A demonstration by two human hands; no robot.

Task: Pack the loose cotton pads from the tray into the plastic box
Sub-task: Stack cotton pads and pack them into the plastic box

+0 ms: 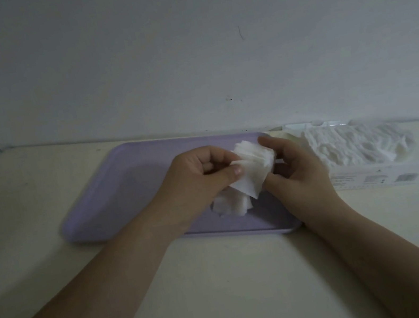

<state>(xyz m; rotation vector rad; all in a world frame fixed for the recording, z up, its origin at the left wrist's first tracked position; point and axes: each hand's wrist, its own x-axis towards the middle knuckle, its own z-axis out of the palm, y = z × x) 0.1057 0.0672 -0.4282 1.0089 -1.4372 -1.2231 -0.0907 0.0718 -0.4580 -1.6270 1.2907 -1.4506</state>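
A lilac tray lies on the table in front of me. Above its right half, my left hand and my right hand hold a stack of white square cotton pads between them, the left thumb pinching its near edge and the right fingers curled around its far side. A small heap of loose pads lies on the tray beneath the hands. To the right of the tray stands the clear plastic box, open on top and filled with white pads.
The pale table meets a plain wall just behind the tray and box. The wall's corner is at the far left. Bare tabletop stretches to the left of the tray and toward me.
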